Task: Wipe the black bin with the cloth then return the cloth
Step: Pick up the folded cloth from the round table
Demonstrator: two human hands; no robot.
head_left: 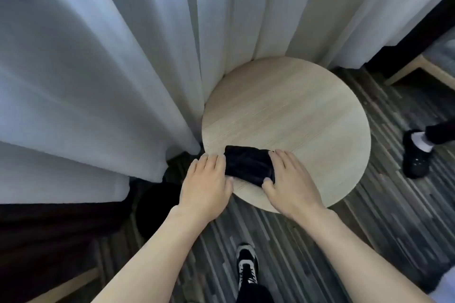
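Note:
A dark folded cloth (247, 164) lies on the near left part of a round light-wood table (295, 115). My left hand (206, 179) rests flat at the cloth's left edge, fingers together, thumb touching its near corner. My right hand (288, 177) lies flat against the cloth's right edge, thumb on its near right corner. Neither hand is closed around the cloth. The black bin (157, 206) stands on the floor below and left of the table, beside my left forearm, mostly in shadow.
White curtains (98, 69) hang at the left and behind the table. The floor is striped dark carpet (369, 216). My own shoe (247, 263) is at the bottom. Another person's foot (416, 152) stands to the table's right. Wooden furniture legs (413, 69) at the far right.

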